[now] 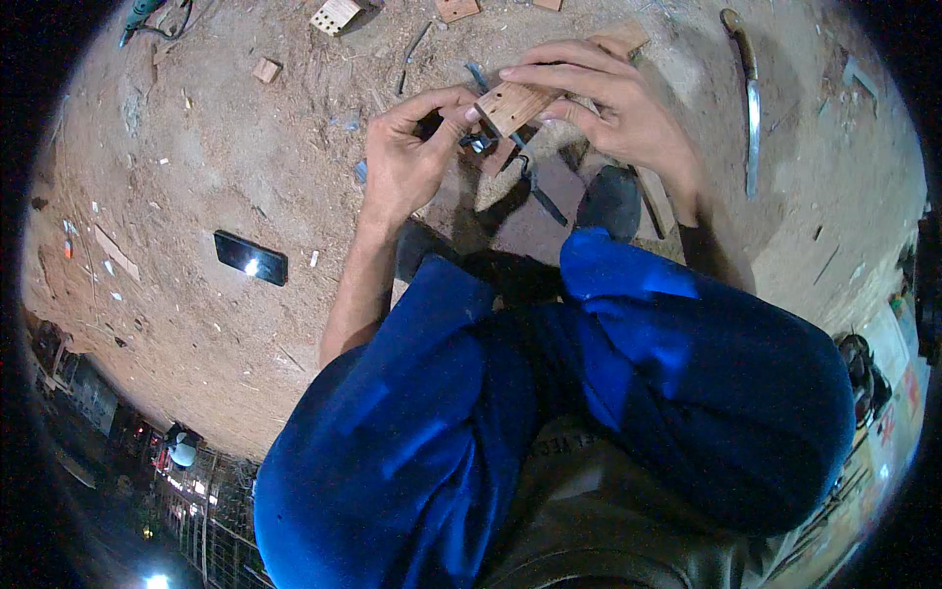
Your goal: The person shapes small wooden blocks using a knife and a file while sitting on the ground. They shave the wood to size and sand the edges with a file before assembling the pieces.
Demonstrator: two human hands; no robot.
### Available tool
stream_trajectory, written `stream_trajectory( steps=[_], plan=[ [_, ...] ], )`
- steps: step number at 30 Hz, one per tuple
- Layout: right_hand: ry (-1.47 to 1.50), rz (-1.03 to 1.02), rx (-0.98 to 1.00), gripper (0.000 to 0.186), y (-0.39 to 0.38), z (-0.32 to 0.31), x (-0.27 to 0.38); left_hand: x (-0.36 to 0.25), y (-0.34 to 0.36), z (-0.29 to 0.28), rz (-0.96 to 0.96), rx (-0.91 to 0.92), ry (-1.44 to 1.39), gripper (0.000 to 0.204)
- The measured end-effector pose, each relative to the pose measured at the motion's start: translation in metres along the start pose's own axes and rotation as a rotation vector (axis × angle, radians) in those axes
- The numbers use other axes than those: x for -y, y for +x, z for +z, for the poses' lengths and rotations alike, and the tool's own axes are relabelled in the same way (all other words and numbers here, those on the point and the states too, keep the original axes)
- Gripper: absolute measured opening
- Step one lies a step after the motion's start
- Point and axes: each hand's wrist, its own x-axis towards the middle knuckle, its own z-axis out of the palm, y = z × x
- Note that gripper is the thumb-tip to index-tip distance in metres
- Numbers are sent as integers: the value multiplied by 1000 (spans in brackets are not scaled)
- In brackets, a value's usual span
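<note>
My left hand [412, 147] pinches near the front end of a wooden block [515, 103] with small dark holes, its thumb against the end. My right hand [618, 108] grips the same block from the right, fingers over its top and thumb beneath. Just under the block are a metal fitting [476, 142], partly hidden by my fingers, and a smaller reddish wood piece [497, 157]. A dark slim tool [547, 202] with a bent end lies below them, between my feet.
A long knife [752, 128] lies at the right, a black phone [250, 258] at the left. A corded power tool [144, 22], a pale holed block [334, 16] and wood offcuts [267, 70] are scattered above. My blue-clad knees [687, 373] fill the lower middle.
</note>
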Motion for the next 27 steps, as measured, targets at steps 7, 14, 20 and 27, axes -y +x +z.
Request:
stream_trajectory(
  steps=[7,14,20,27],
  plan=[
    [138,-18,-7,46,0,5,6,-6,-8,-5,64,85,160,20],
    [52,-67,32,49,-3,6,13,-2,-8,-3,98,51,88,14],
    [25,-58,-1,48,-5,9,13,3,-10,-6,159,59,178,15],
    [34,-77,3,51,-7,12,8,3,-13,-8,174,45,80,13]
  ],
)
